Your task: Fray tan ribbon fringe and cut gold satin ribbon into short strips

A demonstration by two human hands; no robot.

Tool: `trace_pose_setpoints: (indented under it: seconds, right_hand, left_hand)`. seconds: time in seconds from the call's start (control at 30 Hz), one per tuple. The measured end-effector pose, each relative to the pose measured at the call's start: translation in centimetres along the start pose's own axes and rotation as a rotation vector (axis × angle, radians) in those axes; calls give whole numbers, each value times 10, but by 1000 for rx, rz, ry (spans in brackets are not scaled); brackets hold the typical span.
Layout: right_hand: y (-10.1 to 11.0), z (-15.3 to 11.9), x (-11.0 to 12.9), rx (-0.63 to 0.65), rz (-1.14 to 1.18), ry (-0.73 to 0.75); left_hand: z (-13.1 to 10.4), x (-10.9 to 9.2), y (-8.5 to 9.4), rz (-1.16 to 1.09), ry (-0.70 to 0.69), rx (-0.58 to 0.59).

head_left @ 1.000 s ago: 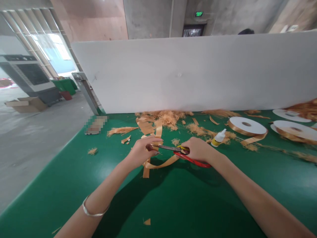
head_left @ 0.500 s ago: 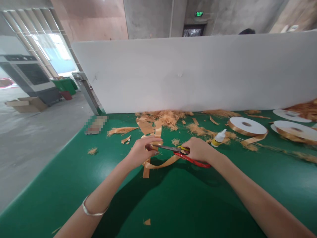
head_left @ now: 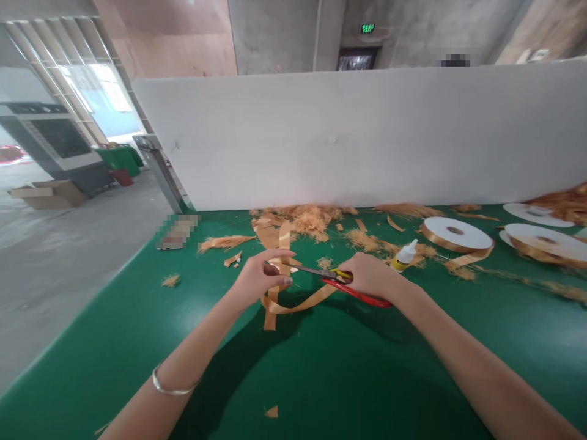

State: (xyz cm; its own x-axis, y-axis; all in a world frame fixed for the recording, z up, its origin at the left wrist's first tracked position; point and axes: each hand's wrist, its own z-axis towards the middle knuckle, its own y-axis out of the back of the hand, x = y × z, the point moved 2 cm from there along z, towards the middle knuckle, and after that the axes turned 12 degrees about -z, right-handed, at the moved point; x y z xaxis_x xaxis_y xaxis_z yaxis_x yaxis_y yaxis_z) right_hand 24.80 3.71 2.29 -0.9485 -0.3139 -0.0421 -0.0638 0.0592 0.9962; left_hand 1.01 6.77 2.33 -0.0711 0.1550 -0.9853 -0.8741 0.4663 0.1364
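My right hand (head_left: 369, 278) is closed round the red and yellow handles of a pair of scissors (head_left: 355, 294), whose blades point left. In my left hand (head_left: 257, 278), fingers and thumb are bent round a gold ribbon (head_left: 302, 304), beside the blade tips. The ribbon loops below both hands toward the scissors. Flat ribbon strips (head_left: 270, 318) lie beneath and behind my left hand. A white glue bottle with a yellow label (head_left: 405, 255) is just beyond my right hand.
Frayed tan fibres (head_left: 316, 221) lie along the back of the green table (head_left: 284, 373). Ribbon spools (head_left: 457, 233) are at the right. A white board (head_left: 330, 140) rises behind. A blurred flat object (head_left: 178, 232) lies at the left edge, and a small scrap (head_left: 272, 412) in front.
The ribbon at my left hand has shifted slightly left, and the left fingers and thumb are a little farther apart. My right hand and the scissors have hardly moved.
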Motion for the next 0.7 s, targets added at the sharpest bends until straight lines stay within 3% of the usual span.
trace_pose_setpoints:
  seconds: [0.2,0.3,0.4,0.47,0.6,0.7]
  right_hand:
    - [1,1,-11,42,113,-67]
    - [-1,2,-13,21,154,-73]
    - [-2,4,-10,-73,366,-95]
    - [-2,5,-1,-103,670,-106]
    - [-5,5,32,-5,1354,-17]
    - [-8,3,52,30,1522,29]
  left_hand:
    - [7,16,15,-429,144,-141]
    - [8,25,14,-668,369,-126]
    - [6,31,11,-701,532,-142]
    - [5,32,8,-614,510,-173]
    - [2,18,-5,-243,255,-206]
    - [-2,4,-19,-164,132,-150]
